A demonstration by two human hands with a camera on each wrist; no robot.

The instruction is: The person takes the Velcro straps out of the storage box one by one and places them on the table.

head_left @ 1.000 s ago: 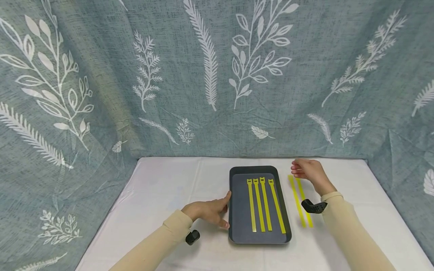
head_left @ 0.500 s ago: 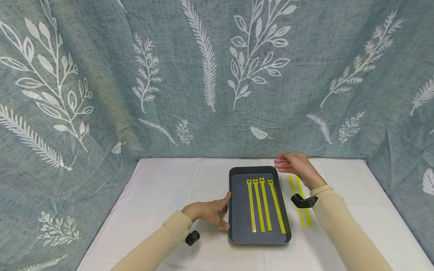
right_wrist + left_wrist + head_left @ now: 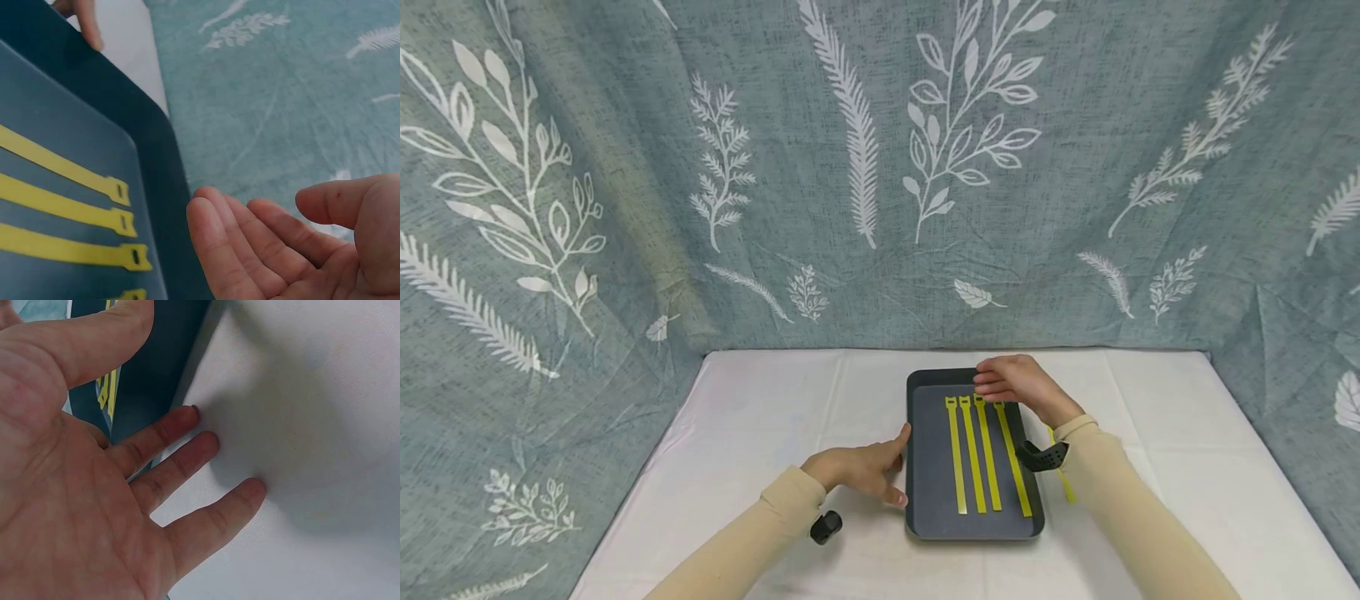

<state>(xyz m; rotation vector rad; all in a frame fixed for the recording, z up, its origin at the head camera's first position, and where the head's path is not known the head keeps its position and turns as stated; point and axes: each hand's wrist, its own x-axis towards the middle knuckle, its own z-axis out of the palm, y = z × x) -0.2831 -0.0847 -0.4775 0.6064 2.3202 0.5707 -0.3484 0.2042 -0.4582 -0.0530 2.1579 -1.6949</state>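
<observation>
My left hand [image 3: 861, 468] touches the left side of a dark grey rectangular tray [image 3: 928, 475], thumb and fingers spread along its edge. Several yellow hook-and-loop cable ties [image 3: 987, 458] lie lengthwise in the tray, their slotted heads at the far end. Over the tray's far right corner hovers my right hand [image 3: 1021, 385], fingers extended and holding nothing; the right wrist view shows its bare palm and fingers [image 3: 209, 234] beside the tray wall. Right of the tray, a cable tie [image 3: 1069, 490] on the table is mostly hidden by my right forearm.
A white cloth [image 3: 790, 400] covers the table. Behind it and at both sides hangs a blue-green curtain [image 3: 880, 292] with white leaf prints. The tray has a raised rim all round.
My right hand has moved left, from above the two cable ties on the table to over the tray's far right corner. The left hand and tray stay put.
</observation>
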